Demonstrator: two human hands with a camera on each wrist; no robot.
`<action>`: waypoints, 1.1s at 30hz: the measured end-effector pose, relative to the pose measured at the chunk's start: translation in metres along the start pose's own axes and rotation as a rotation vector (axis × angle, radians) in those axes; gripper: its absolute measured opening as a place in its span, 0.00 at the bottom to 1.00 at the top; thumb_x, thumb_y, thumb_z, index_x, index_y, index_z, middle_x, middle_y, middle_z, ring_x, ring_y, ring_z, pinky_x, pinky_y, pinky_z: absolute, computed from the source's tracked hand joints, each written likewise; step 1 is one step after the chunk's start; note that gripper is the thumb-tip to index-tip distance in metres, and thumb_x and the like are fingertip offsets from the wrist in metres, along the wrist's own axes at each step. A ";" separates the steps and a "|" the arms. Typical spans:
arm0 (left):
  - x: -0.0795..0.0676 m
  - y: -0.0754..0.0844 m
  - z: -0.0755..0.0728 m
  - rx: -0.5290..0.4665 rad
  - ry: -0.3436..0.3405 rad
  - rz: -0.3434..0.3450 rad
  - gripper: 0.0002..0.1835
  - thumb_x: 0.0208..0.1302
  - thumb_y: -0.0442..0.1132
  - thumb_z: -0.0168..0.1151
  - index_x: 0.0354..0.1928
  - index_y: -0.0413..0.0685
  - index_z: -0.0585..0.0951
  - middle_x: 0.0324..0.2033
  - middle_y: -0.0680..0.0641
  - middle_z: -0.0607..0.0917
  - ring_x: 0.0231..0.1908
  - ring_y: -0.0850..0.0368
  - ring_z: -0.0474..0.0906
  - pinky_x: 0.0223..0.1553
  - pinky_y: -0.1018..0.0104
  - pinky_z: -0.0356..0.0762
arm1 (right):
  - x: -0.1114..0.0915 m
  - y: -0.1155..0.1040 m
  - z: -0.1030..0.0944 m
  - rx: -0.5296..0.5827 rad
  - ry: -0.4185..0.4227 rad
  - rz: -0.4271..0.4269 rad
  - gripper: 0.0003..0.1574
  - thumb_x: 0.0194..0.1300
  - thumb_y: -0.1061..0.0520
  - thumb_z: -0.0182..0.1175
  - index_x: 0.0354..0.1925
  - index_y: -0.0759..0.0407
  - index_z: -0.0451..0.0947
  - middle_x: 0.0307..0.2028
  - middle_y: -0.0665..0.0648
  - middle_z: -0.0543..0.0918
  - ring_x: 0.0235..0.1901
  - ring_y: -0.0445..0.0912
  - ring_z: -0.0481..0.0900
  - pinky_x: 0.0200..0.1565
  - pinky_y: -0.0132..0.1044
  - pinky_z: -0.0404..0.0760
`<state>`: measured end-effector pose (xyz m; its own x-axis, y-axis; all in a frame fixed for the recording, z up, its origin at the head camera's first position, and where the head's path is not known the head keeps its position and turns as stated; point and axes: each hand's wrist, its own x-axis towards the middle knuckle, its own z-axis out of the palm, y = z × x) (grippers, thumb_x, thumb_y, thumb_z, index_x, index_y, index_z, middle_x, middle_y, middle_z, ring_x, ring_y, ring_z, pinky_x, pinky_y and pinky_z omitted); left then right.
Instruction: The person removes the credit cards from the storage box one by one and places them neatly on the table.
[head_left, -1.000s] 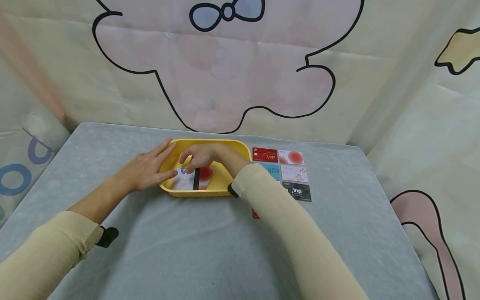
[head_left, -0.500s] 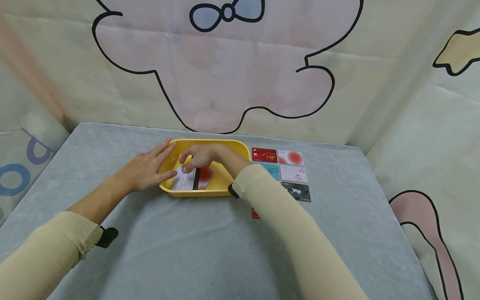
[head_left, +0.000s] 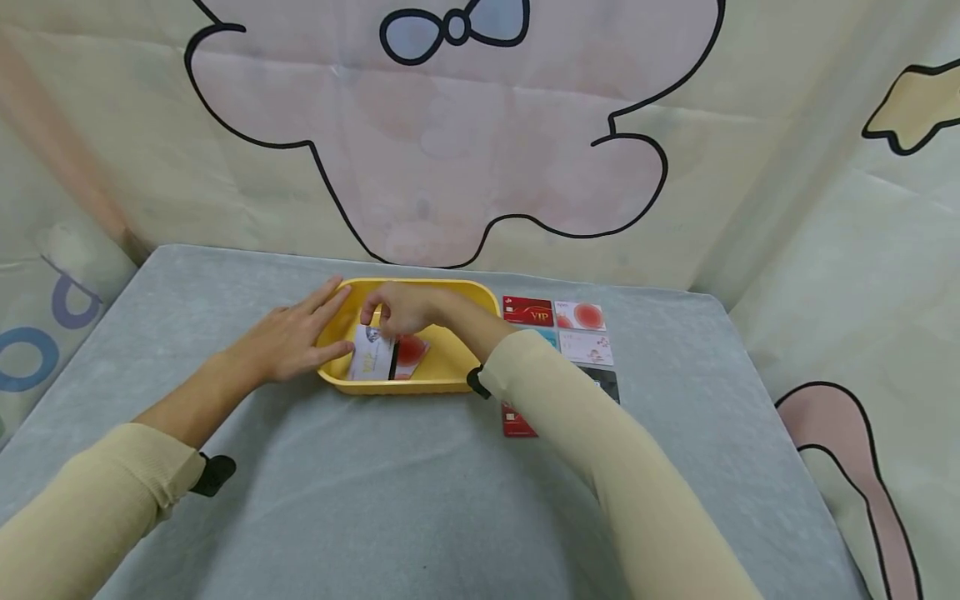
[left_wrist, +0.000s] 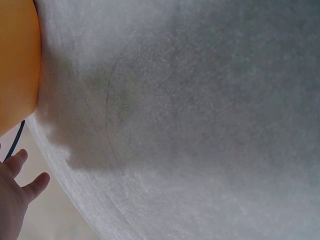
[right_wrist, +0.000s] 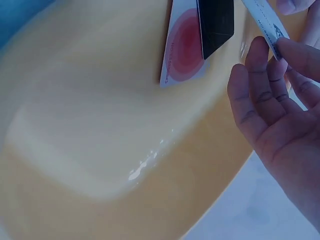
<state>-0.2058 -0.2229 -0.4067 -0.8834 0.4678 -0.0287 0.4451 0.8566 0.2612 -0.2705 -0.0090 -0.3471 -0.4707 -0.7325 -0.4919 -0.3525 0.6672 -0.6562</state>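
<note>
Inside the yellow tray (head_left: pixel 447 360), toward its left end, the right hand (head_left: pixel 402 309) pinches a white card (head_left: pixel 372 357) between thumb and fingers, the card tilted, seen nearly edge-on in the right wrist view. The left hand (head_left: pixel 294 340) is spread wide over the tray's left end, with fingers along the rim and the thumb just beside the white card; whether the thumb touches it I cannot tell. Also in the tray, right of the white card, a black card (head_left: pixel 393 360) shows as a narrow strip, overlapping a red-circle card (head_left: pixel 412 353) on the tray's floor. Just right of the tray, on the cloth-covered tabletop (head_left: pixel 337 500), lie a red VIP card (head_left: pixel 528 311), a red-splash card (head_left: pixel 580 316), a pale card (head_left: pixel 587 348) and a dark card (head_left: pixel 609 383), the last partly hidden by the right sleeve (head_left: pixel 570 433). Nearer the person than the tray's right end is another red card (head_left: pixel 516 423), also partly covered.
</note>
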 end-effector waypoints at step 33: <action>0.002 0.005 -0.001 0.008 -0.012 -0.016 0.45 0.72 0.59 0.51 0.78 0.41 0.48 0.78 0.37 0.47 0.69 0.34 0.61 0.60 0.30 0.64 | -0.070 0.027 0.009 -0.025 0.196 -0.152 0.26 0.68 0.69 0.57 0.63 0.62 0.72 0.35 0.58 0.76 0.36 0.51 0.80 0.41 0.30 0.81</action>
<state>-0.2053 -0.2185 -0.4048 -0.8887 0.4564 -0.0443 0.4320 0.8657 0.2529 -0.2399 0.0592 -0.3356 -0.5576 -0.7862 -0.2664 -0.4504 0.5560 -0.6986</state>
